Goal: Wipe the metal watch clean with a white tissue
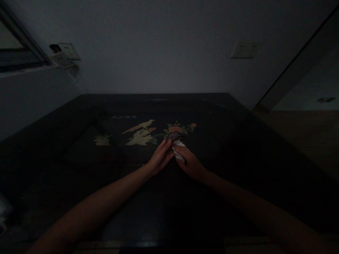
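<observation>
Over the middle of a dark tabletop (148, 197), my left hand (162, 157) is closed on a small dark, glossy object with a rounded rim (176, 135). The dim light hides exactly what kind of thing it is. Close beside it, my right hand (191, 163) presses a crumpled white tissue (179, 151) against the near side of the rounded object. The fingers of both hands nearly meet there, and part of the tissue is covered by the right fingers.
Bird artwork (141, 134) and a painted flower (175, 129) decorate the tabletop. Behind the table rises a pale wall (159, 49) with an outlet (245, 49) on the right and more sockets (68, 51) on the left. Something whitish (4, 208) lies at the left edge.
</observation>
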{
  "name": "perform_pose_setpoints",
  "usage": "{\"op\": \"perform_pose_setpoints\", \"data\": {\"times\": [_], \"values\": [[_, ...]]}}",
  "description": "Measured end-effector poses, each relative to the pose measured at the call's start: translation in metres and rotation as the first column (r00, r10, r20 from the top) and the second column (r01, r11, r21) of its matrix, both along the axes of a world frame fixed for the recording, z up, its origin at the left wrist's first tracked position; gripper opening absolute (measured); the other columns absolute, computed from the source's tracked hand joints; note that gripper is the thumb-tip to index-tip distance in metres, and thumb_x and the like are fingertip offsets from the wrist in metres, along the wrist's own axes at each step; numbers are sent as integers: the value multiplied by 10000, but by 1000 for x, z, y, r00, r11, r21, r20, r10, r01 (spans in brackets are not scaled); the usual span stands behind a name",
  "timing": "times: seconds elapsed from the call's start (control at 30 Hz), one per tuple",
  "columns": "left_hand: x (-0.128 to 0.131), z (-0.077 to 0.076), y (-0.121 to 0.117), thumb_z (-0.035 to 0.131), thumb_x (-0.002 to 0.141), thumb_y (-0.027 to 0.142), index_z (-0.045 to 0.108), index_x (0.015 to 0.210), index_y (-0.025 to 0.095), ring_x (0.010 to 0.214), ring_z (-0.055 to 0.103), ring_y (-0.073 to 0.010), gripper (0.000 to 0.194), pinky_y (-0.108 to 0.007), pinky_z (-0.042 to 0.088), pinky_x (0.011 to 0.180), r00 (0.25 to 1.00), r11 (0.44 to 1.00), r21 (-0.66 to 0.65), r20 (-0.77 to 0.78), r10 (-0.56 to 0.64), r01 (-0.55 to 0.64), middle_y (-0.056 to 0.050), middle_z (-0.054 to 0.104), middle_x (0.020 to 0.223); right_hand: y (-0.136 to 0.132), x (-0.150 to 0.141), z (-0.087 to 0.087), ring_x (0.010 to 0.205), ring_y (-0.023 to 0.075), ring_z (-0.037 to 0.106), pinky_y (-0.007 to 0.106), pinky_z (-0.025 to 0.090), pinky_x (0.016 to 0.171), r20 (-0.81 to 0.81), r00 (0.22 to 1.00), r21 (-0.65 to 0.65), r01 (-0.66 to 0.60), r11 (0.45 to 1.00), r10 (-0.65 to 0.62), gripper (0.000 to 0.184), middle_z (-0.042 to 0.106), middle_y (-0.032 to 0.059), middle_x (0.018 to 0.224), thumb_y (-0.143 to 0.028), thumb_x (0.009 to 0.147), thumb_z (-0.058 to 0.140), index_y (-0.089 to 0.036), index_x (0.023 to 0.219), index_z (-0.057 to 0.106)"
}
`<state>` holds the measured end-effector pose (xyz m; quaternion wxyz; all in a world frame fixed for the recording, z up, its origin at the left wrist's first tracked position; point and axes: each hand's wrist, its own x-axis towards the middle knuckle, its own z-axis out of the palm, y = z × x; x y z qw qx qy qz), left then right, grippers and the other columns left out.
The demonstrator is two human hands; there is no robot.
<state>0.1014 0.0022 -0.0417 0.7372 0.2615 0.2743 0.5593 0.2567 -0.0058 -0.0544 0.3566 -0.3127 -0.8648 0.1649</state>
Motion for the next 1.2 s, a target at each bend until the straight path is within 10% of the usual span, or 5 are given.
{"op": "perform_pose_setpoints", "data": {"times": [0.27, 1.2], "values": [[3, 2, 0, 692, 801, 284, 626, 1079, 163, 1016, 620, -192, 310, -317, 453, 950, 1000, 1000, 10, -20, 3, -2, -76, 671, 1084, -2, 1, -2, 1277, 239, 507, 435, 431, 1055, -89, 995, -150, -51, 987, 38, 504, 552, 152, 1358, -218, 896, 474, -160, 1396, 434], [1, 0, -1, 704, 786, 267, 664, 1059, 208, 1017, 591, -150, 283, -255, 460, 883, 999, 1000, -3, -43, 4, -4, -44, 661, 1134, 8, 10, 10, 1269, 270, 505, 439, 478, 952, 443, 833, 481, 91, 872, -332, 358, 576, 158, 1331, -79, 923, 415, -103, 1240, 580]]}}
